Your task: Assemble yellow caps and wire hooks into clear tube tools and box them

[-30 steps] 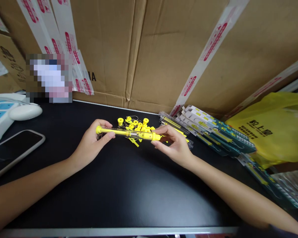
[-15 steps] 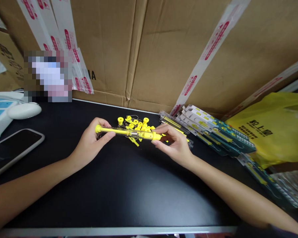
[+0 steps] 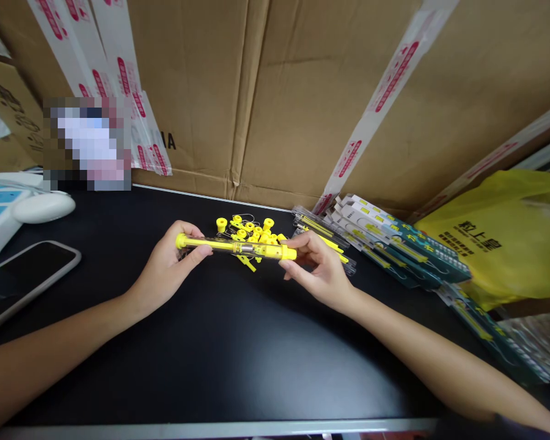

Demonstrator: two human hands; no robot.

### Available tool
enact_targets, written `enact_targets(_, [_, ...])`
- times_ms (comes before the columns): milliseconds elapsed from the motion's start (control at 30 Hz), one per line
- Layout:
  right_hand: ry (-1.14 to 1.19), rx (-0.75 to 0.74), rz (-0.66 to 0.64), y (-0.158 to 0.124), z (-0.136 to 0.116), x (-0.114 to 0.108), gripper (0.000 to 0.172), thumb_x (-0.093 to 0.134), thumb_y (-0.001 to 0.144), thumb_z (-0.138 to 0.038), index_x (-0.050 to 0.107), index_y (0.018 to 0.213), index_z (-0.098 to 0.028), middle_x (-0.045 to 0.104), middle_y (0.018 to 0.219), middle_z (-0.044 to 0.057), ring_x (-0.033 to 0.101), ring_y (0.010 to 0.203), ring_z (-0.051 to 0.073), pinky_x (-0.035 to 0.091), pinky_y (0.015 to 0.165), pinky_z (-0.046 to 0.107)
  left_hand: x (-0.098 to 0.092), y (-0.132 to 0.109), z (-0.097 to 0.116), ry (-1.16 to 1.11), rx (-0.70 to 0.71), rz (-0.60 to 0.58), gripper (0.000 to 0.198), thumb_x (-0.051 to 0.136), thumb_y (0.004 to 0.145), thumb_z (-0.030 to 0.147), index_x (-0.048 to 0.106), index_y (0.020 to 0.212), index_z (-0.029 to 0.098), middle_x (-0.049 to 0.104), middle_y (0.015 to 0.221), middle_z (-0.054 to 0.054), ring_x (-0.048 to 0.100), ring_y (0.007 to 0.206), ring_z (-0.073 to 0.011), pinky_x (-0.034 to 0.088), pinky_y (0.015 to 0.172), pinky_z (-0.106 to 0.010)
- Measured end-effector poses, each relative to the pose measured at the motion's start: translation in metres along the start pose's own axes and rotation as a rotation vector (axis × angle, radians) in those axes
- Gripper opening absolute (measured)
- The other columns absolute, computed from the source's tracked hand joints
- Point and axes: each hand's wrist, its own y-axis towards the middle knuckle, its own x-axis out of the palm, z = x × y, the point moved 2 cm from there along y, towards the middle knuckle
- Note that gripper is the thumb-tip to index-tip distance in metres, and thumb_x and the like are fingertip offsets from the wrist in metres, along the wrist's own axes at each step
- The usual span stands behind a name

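Note:
A clear tube with yellow ends and a yellow rod inside (image 3: 224, 245) lies nearly level between my two hands, above the black table. My left hand (image 3: 169, 263) pinches its left end between thumb and fingers. At the other end, the thumb and fingers of my right hand (image 3: 318, 266) close on the yellow cap. Behind the tube is a pile of small yellow caps with thin metal wire hooks (image 3: 252, 229), partly hidden by it. More clear tubes with yellow rods (image 3: 323, 229) lie just beyond my right hand.
Flat packages with yellow items (image 3: 385, 238) are stacked at the right, beside a yellow plastic bag (image 3: 504, 238). A phone (image 3: 27, 275) and a white rounded object (image 3: 43, 208) lie at the left. A large cardboard box (image 3: 325, 91) stands along the table's (image 3: 238, 354) back edge.
My right fingers have shifted slightly at the yellow cap. The tube stays in almost the same place, still held by both hands. The view has moved a little.

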Motion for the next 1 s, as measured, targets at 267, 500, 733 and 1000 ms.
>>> enact_targets(267, [-0.224,-0.158,0.046,0.007,-0.011,-0.006,0.016,0.068,0.082,-0.025,0.059,0.095,-0.021,0.053,0.094,0.006,0.056,0.076,0.015,0.052,0.053,0.025,0.002,0.0,0.0,-0.043,-0.009,-0.027,0.023,0.059,0.085,0.043,0.049,0.089,0.022,0.062,0.08,0.001,0.06,0.076,-0.0161,0.044,0.067,-0.028])
enact_targets(500, [-0.223,-0.168,0.007,0.006,-0.009,-0.003,0.013,0.065,0.084,-0.023,0.056,0.094,-0.021,0.053,0.09,0.006,0.055,0.077,0.016,0.053,0.055,0.026,0.002,0.0,0.0,-0.023,-0.014,-0.014,0.023,0.059,0.084,0.043,0.049,0.088,0.022,0.062,0.08,0.001,0.061,0.075,-0.0165,0.046,0.067,-0.028])
enact_targets(733, [-0.216,-0.143,-0.006,0.003,-0.007,-0.002,0.014,0.063,0.085,-0.022,0.052,0.094,-0.022,0.051,0.085,0.003,0.054,0.069,0.013,0.052,0.052,0.024,0.003,-0.001,-0.002,-0.031,-0.021,-0.02,0.024,0.058,0.084,0.044,0.049,0.09,0.022,0.062,0.081,0.0,0.061,0.077,-0.0173,0.047,0.069,-0.029])
enact_targets(1000, [-0.076,-0.004,-0.054,-0.003,0.0,0.001,0.016,0.059,0.088,-0.027,0.045,0.097,-0.024,0.051,0.078,-0.001,0.056,0.059,0.012,0.054,0.053,0.028,0.005,-0.002,-0.001,-0.073,-0.02,-0.035,0.024,0.058,0.084,0.043,0.048,0.089,0.022,0.062,0.08,0.0,0.061,0.077,-0.0168,0.046,0.07,-0.029])
